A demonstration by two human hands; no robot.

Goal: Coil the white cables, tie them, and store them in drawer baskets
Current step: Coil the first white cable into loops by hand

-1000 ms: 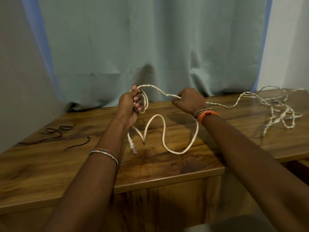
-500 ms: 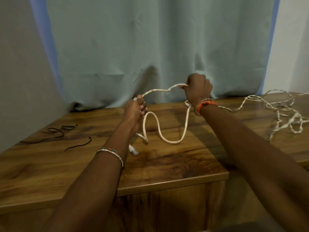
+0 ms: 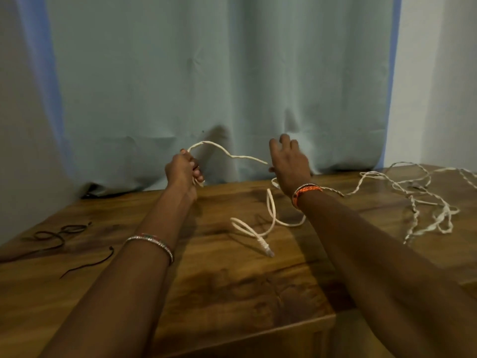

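No legible text, labels or numbers anywhere, perhaps owing to blur.

Glossy wooden table [image 3: 232, 293]; matt cloth curtain [image 3: 219, 73]; twisted white cable [image 3: 271, 215].

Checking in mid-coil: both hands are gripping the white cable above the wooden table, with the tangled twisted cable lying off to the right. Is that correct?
Not quite. In the head view only the left hand grips the white cable; the right hand is open, fingers spread, with the cable running to its palm side. The rest stands: both are above the wooden table, and the tangled twisted cable lies off to the right.
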